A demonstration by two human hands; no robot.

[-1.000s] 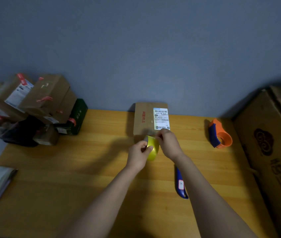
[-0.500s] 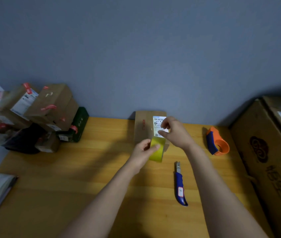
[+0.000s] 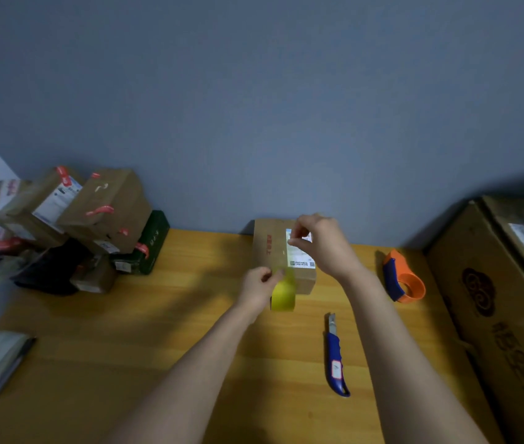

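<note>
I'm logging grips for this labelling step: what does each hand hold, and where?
The left hand pinches the yellow backing strip at its top end. The right hand pinches the white label by its far end, on the cardboard box.

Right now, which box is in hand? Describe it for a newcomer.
Mid far edge of the wooden table, against the blue wall, a small cardboard box stands between the parcel pile at left and the large carton at right. Only it has a right hand pinching the white label on top and a left hand holding a yellow strip at its near edge.
</note>
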